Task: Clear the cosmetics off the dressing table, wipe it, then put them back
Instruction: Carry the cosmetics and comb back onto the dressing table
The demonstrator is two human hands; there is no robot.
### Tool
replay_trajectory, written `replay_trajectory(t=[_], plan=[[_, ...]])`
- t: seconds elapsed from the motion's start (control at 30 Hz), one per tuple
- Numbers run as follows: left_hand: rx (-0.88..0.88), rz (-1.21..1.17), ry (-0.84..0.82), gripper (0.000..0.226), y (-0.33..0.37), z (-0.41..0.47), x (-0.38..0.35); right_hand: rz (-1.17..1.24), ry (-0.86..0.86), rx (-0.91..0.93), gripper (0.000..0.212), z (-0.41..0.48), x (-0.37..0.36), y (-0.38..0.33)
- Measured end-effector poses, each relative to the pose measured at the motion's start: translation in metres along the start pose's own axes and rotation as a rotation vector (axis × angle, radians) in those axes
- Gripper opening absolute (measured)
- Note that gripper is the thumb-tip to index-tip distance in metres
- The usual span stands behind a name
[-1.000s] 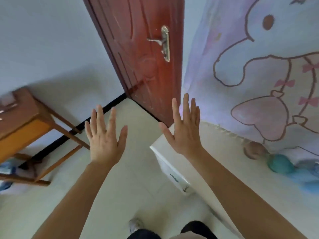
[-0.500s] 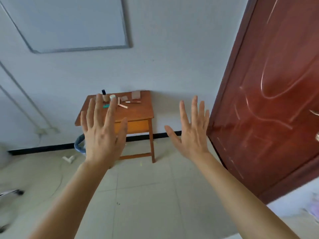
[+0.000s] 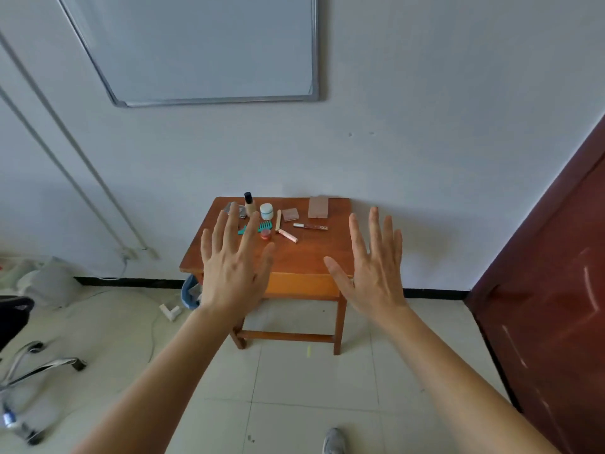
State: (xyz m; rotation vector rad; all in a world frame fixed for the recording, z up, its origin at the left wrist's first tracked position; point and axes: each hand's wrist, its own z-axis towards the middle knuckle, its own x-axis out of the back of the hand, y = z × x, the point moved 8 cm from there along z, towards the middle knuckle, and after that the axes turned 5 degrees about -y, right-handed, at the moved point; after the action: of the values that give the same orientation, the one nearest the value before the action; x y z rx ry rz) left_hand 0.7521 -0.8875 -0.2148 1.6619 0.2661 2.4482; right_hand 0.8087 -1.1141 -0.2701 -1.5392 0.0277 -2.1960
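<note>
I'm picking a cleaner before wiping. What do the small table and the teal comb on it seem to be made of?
The table looks like wood under a smooth orange-brown varnish: the top shows a soft sheen, and the legs and rails are square-cut. The teal comb looks like moulded plastic, from its even bright colour, though it is too small to be sure.

Cosmetics [image 3: 266, 211] on table [image 3: 311, 253] rear half, table against wall [image 3: 393, 158], door [image 3: 556, 290] right, chair [image 3: 13, 316] left, possibly bin [image 3: 191, 293] beneath.
</note>
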Motion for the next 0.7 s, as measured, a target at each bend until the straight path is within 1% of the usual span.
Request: replay_trajectory(t=[0.1,0.2,0.33,0.47,0.57,0.7], plan=[[-0.007,0.035,-0.019,0.06,-0.013,0.07,-0.017,0.03,-0.027,-0.008,0.086,0.07,-0.018,0.011],[-0.008,0.089,-0.032,0.061,-0.028,0.132,-0.033,0.009,-0.058,-0.001,0.084,0.139,-0.034,0.019],[0.038,0.094,-0.087,0.061,-0.06,0.181,-0.078,0.011,-0.117,-0.034,0.082,0.197,-0.077,0.03],[0.074,0.128,-0.246,0.065,-0.099,0.223,-0.149,-0.053,-0.204,-0.086,0.08,0.243,-0.14,0.051],[0.053,0.14,-0.349,0.063,-0.125,0.26,-0.202,-0.09,-0.249,-0.133,0.081,0.273,-0.184,0.07],[0.031,0.084,-0.482,0.064,-0.151,0.313,-0.259,-0.149,-0.333,-0.266,0.082,0.315,-0.228,0.095]])
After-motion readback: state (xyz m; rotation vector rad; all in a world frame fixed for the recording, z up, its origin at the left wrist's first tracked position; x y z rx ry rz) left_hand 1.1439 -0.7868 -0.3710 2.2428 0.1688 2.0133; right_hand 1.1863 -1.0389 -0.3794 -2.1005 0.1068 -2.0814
